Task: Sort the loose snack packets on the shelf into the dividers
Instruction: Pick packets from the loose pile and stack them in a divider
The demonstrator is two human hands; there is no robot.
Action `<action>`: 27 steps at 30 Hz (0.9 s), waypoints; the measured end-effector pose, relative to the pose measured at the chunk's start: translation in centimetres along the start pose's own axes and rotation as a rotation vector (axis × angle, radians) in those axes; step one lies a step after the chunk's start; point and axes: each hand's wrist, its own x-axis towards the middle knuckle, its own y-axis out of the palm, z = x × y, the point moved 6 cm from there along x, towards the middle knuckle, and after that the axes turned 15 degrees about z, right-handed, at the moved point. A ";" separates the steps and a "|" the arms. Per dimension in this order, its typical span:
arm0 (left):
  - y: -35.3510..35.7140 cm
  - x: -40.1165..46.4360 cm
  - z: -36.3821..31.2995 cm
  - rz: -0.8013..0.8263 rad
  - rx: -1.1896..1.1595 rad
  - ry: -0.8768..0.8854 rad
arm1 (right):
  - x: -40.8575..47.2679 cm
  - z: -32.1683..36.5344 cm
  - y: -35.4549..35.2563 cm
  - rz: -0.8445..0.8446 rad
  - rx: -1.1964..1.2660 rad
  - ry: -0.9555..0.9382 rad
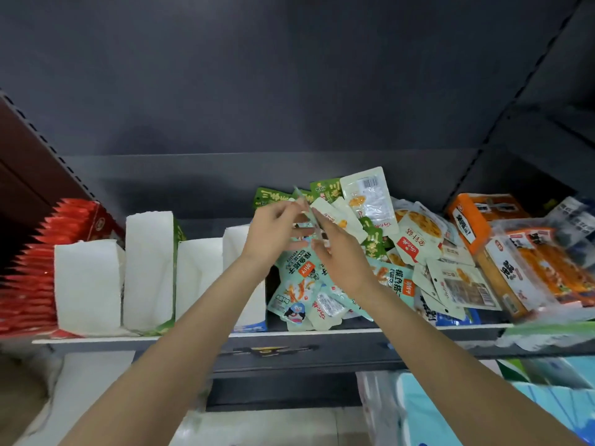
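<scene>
Fingers (297, 206) of the left hand (273, 230) were curled and pinched the edge of a thin packet (301, 196) above the pile; fingers of the right hand (343, 252) were loosely extended just beside it, touching or nearly touching the pale packets (335, 217) held between both hands, though whether the right was actually clamping anything I couldn't tell from the blur. Only the head view to go on. Loose snack packets (386, 252) were heaped on the shelf (289, 333), right of centre: green ones (273, 197) at the back, pale cream ones with orange print (415, 236) in the middle, mint-blue ones (299, 272) at the front, all overlapping, no order. White dividers (148, 268) stood left of the pile, several in a row; from this angle their slots looked mostly unfilled, contents hidden by the walls, so can't confirm. Red packets (32, 268) were stacked neatly at far left, orange boxes (483, 217) and trays at far right, both outside the pile. Judgement: early stage. Nearly the whole heap was unsorted, and the packets in hand were still over the pile, not at a divider. Remaining: split by type, carry left, drop each type into its own slot.
</scene>
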 end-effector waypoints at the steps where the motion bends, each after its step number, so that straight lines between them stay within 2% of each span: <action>1: -0.9 -0.7 -0.6 0.013 0.004 0.007 | 0.2 1.1 -0.1 -0.024 0.028 -0.006; 5: -7.6 -3.2 -1.0 -0.079 0.168 0.072 | 1.7 6.0 0.7 -0.059 0.245 -0.026; 8: -13.9 -5.0 0.0 -0.179 0.420 0.085 | 3.3 10.0 2.8 -0.037 0.476 0.001; 13: -22.8 -7.7 2.1 -0.165 0.819 0.031 | 5.3 15.9 8.1 0.014 0.684 0.050; 15: -25.2 -8.6 3.5 -0.090 0.976 0.013 | 5.5 17.2 10.2 0.025 0.701 0.084; 18: -25.7 -9.8 6.2 0.107 1.182 0.024 | 4.6 17.4 12.1 -0.009 0.684 0.133; 23: -23.5 -10.6 9.1 0.345 1.331 0.131 | 2.1 15.2 13.9 -0.114 0.706 0.283; 27: -22.1 -11.0 11.1 0.525 1.446 0.098 | 0.9 14.4 15.0 -0.118 0.685 0.345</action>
